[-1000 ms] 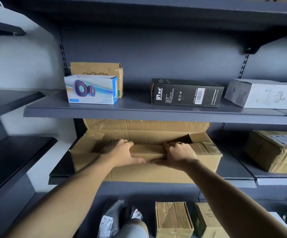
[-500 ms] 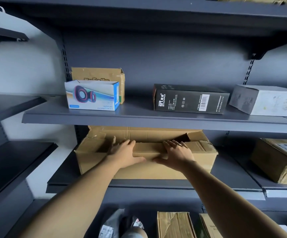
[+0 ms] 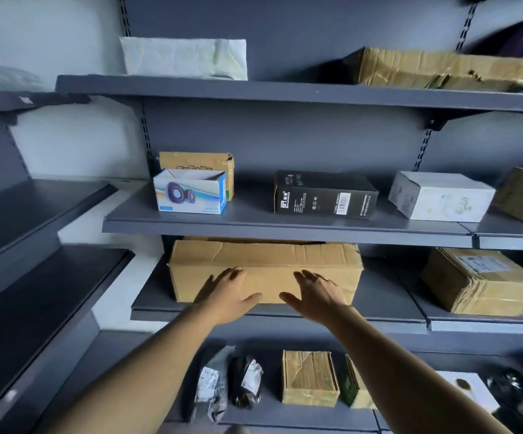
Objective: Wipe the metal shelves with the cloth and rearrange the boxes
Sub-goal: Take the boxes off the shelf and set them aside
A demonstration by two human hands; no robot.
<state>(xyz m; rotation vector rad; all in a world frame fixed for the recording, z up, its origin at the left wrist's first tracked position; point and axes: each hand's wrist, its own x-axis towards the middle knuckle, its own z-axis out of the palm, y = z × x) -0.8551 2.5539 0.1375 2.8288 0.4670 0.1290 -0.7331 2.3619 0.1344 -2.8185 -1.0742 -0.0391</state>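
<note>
A long brown cardboard box (image 3: 266,261) lies on a grey metal shelf (image 3: 153,303), set back under the shelf above. My left hand (image 3: 227,291) and my right hand (image 3: 315,292) are spread flat in front of its front face, fingers straight, side by side. Whether the palms touch the box is unclear. On the shelf above (image 3: 254,228) stand a blue speaker box (image 3: 189,192), a brown box (image 3: 200,162) behind it, a black box (image 3: 324,195) and a white box (image 3: 440,197). No cloth is visible in either hand.
A taped brown parcel (image 3: 479,285) sits to the right on the same level. The top shelf (image 3: 285,92) carries a white wrapped packet (image 3: 185,59) and a flat cardboard box (image 3: 438,70). Below lie small boxes (image 3: 308,379) and bagged items (image 3: 222,383). Dark shelves (image 3: 35,211) run along the left.
The box has slid back onto the shelf, its top flaps now hidden. My hands left the flap edge and are spread flat before its front. The view tilted upward.
</note>
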